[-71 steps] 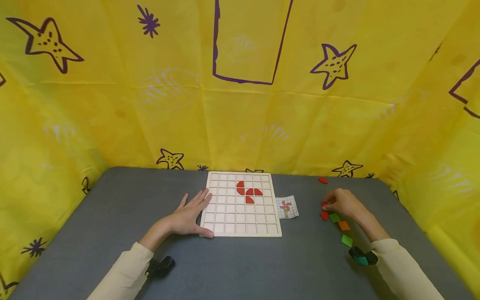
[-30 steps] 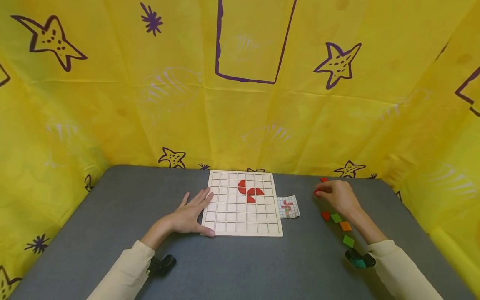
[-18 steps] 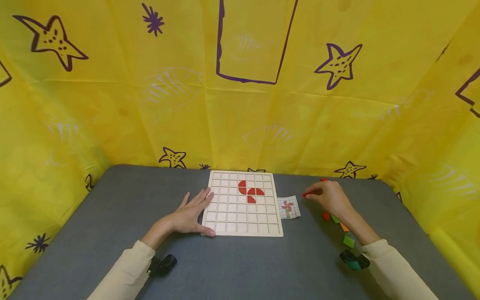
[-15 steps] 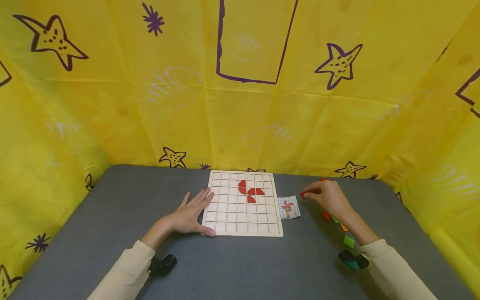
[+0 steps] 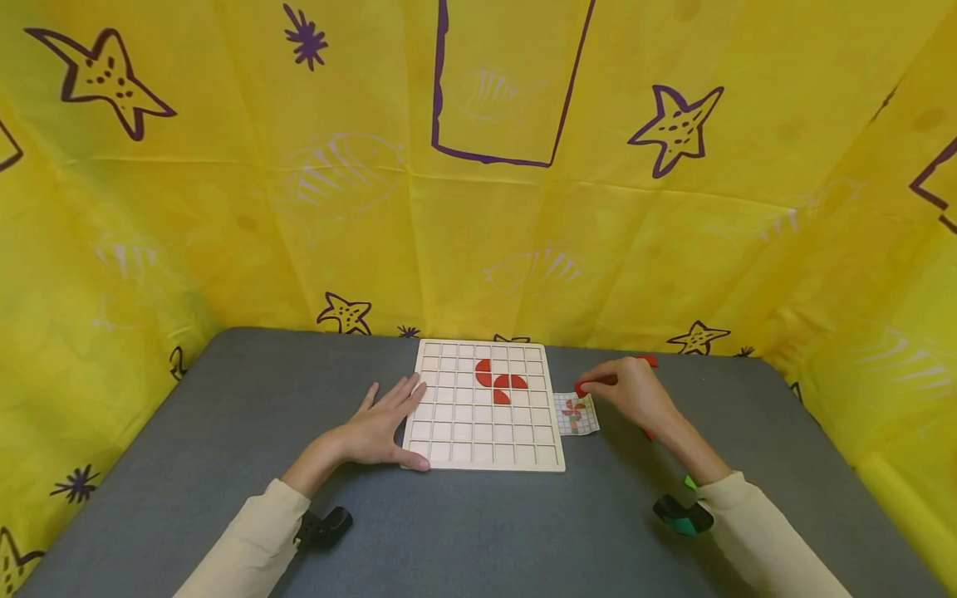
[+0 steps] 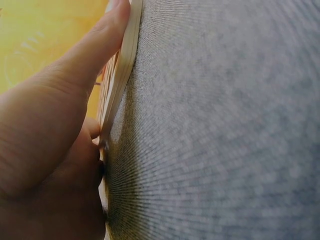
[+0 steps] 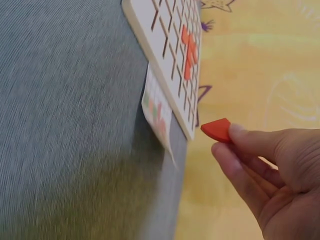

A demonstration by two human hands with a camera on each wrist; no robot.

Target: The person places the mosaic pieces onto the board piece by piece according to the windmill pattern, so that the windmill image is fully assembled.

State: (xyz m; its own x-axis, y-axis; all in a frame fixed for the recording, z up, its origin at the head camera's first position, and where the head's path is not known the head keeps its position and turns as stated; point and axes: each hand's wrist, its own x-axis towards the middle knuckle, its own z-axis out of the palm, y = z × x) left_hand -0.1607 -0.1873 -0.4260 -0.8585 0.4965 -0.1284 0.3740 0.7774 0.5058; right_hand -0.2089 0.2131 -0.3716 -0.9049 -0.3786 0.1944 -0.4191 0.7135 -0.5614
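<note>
Your left hand (image 5: 377, 428) lies with its fingers straight and spread, the fingertips resting on the left border of the pale gridded board (image 5: 461, 432) and the thumb at its near left corner. Your right hand (image 5: 635, 394) pinches a red quarter-circle piece (image 5: 580, 389) between thumb and fingertips. You have that piece raised off the table, to the right of the board and by the far end of the small printed card (image 5: 576, 418); in the right wrist view it is apart from both.

The card sits just beside the right edge of the board and shows a red pinwheel over green and orange shapes (one corner curls up off the table). On the board, a cluster of red pieces (image 5: 483, 379) is set in cells right of the middle and toward the far side.

To the right on the grey table (image 5: 478, 531), one loose red piece (image 5: 650, 360) peeks out on the far side of your right hand, another red bit (image 5: 648, 434) shows under your right wrist, mostly hidden, and a green piece (image 5: 689, 481) is partly covered near your cuff. You wear pale sleeves (image 5: 239, 540), with a black device (image 5: 326, 529) at each wrist. Beyond the table hangs a yellow cloth (image 5: 336, 241) printed with starfish and fish.
</note>
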